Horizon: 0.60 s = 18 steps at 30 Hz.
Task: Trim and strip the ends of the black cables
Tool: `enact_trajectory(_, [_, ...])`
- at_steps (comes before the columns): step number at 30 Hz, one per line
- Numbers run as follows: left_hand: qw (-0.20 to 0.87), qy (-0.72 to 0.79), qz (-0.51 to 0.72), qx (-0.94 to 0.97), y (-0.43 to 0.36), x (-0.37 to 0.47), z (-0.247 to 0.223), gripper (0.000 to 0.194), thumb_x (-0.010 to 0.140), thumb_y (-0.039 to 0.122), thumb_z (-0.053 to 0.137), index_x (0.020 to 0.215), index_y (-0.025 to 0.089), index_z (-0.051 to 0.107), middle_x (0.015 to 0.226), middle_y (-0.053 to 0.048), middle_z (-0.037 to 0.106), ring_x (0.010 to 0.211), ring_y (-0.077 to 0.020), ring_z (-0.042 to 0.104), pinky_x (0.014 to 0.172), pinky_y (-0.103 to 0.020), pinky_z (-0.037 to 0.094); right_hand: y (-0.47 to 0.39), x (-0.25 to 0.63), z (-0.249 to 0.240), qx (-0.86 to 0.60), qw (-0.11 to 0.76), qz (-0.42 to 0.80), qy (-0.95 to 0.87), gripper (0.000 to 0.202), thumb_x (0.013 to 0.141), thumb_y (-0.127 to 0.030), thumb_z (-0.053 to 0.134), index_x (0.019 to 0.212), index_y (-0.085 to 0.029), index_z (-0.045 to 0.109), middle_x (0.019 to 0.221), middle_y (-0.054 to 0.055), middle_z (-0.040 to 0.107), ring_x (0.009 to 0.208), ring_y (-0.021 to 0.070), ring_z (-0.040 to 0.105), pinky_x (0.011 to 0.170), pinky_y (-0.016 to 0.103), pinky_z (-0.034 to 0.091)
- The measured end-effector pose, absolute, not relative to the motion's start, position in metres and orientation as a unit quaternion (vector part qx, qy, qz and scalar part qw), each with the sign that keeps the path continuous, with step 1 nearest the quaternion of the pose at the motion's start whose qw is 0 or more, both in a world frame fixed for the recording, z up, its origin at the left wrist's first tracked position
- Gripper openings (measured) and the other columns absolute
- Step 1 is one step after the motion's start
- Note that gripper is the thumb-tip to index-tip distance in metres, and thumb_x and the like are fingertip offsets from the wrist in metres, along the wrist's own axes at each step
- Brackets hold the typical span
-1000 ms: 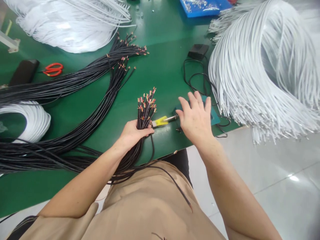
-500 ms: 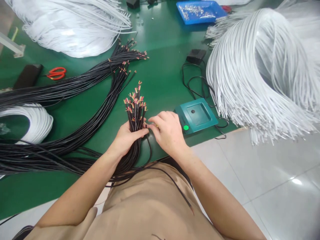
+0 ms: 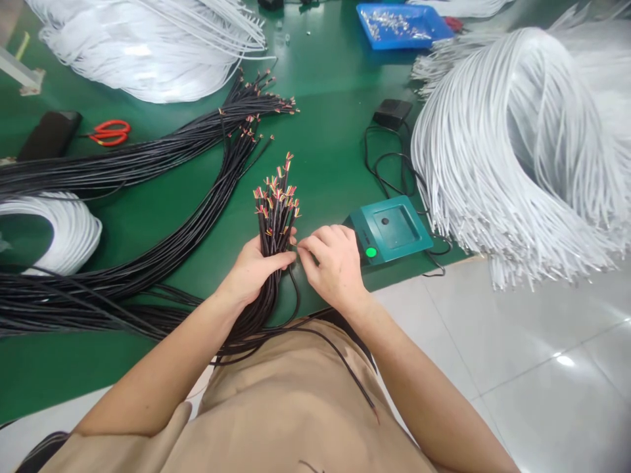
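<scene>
A bundle of black cables [image 3: 277,226] stands nearly upright over the table's near edge, its stripped ends fanning out in red, yellow and white wires. My left hand [image 3: 254,268] is wrapped round the bundle, thumb across the front. Close by on the right, my right hand [image 3: 335,263] has thumb and forefinger pinched together near the bundle's right side. Whatever lies between those fingertips is too small to make out. One loose black cable [image 3: 340,358] trails over my lap. Right of my right hand sits a teal device [image 3: 394,226] with a lit green button.
More black cables [image 3: 182,243] lie across the green table [image 3: 325,151] at left. White cables [image 3: 493,144] hang over the right edge; other white cables [image 3: 148,52] lie at the back left. Red-handled scissors [image 3: 111,133], a white coil [image 3: 79,236] and a blue tray [image 3: 404,26] of small parts are around.
The view has shifted slightly. My right thumb and forefinger have drawn together beside the bundle, while my left hand keeps its hold.
</scene>
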<state>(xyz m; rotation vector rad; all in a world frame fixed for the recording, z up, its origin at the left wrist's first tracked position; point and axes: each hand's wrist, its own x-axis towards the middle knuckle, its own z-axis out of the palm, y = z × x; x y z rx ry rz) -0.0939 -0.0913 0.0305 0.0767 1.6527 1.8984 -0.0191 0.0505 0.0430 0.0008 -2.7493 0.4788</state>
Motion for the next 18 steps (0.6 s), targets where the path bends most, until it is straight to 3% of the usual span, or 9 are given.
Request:
enact_trajectory(4, [0.307,0.627,0.716,0.011,-0.091,-0.095,0.032,0.039,0.056,0.018,0.083,0.093,0.015,0.070,0.092,-0.002,0.068,0.064,-0.0070,0.054,0.058,-0.021,0.042,0.063,-0.017,0.046,-0.015,0.163,0.156,-0.974,0.022,0.094,-0.025,0.045,0.084,-0.020,0.064,0.085,0.006,0.063,0.085,0.0210,0.051,0.087,0.037,0.034])
enact_trajectory(9, [0.297,0.637,0.710,0.036,-0.088,-0.094,0.031,0.046,0.055,0.022,0.085,0.097,0.015,0.068,0.095,-0.002,0.068,0.060,-0.0074,0.053,0.055,-0.023,0.043,0.088,-0.018,0.059,0.003,0.119,0.088,-0.989,0.017,0.089,-0.015,0.046,0.088,-0.018,0.062,0.088,0.008,0.067,0.088,0.0231,0.053,0.101,0.040,0.029])
enact_trajectory(18, [0.304,0.683,0.662,0.059,-0.082,-0.095,0.021,0.043,0.057,0.027,0.083,0.096,0.014,0.069,0.076,0.001,0.065,0.056,-0.0075,0.052,0.056,-0.022,0.043,0.106,-0.022,0.061,0.092,0.067,0.032,-0.993,0.022,0.086,-0.009,0.048,0.099,-0.015,0.065,0.085,0.006,0.069,0.087,0.0221,0.055,0.099,0.037,0.027])
